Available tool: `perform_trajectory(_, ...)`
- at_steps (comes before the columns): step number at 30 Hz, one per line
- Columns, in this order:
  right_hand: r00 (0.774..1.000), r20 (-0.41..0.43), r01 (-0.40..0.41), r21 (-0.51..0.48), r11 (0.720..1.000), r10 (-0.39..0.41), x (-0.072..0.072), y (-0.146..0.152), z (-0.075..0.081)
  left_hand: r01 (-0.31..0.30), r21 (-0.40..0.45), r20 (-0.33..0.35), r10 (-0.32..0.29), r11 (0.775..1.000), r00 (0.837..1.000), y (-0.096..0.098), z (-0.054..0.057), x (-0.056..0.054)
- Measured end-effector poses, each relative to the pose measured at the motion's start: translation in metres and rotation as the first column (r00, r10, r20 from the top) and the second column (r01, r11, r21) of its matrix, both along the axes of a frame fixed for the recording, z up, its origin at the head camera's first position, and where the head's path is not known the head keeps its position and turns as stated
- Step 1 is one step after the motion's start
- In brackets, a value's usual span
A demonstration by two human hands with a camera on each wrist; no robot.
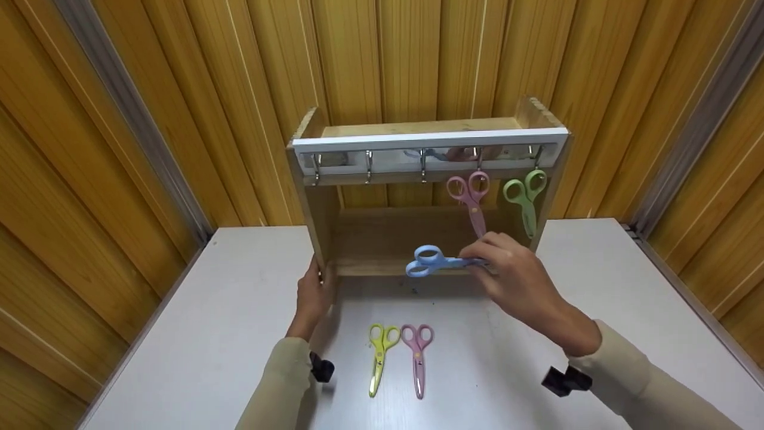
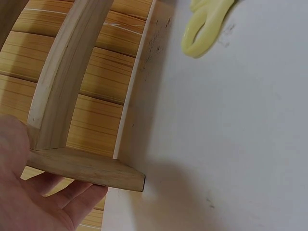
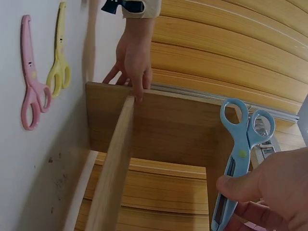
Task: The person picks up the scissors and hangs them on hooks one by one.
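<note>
My right hand (image 1: 519, 280) pinches a pair of blue scissors (image 1: 440, 261) by the blade end, in front of the wooden shelf (image 1: 394, 239). In the right wrist view, the thumb presses the blades of the scissors (image 3: 241, 153) and the handle loops point away from the hand. My left hand (image 1: 310, 298) grips the lower left side panel of the shelf, with the fingers on its outer face. Pink scissors (image 1: 475, 210) and green scissors (image 1: 527, 209) hang by a loop from the two rightmost hooks. Yellow scissors (image 1: 379, 353) and another pink pair (image 1: 418, 353) lie on the table.
A white-framed hook rail (image 1: 430, 140) runs across the shelf's upper front. Its left, second and middle hooks (image 1: 423, 167) carry nothing. The shelf stands on a white table (image 1: 250, 310) against a wood-panelled wall (image 1: 409, 60).
</note>
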State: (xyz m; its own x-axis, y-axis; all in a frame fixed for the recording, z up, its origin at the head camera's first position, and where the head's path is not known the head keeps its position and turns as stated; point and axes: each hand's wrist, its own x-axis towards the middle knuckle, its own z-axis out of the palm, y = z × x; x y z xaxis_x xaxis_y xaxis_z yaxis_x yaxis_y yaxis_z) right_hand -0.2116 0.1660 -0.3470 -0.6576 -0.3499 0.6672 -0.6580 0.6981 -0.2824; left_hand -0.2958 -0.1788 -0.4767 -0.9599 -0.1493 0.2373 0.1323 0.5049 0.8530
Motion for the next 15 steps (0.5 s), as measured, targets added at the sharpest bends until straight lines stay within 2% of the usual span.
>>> perform_trajectory(7,0.999,0.022,-0.040,-0.161,0.986,0.045,-0.008,-0.014,0.013,-0.020,-0.038,-0.035,0.019,0.999,0.999,0.001,-0.003,-0.002)
perform_trajectory(15,0.997,0.064,-0.017,-0.303,0.953,0.039,-0.017,-0.029,0.019,-0.025,-0.022,-0.015,0.025,0.999,1.000,0.001,-0.003,-0.002)
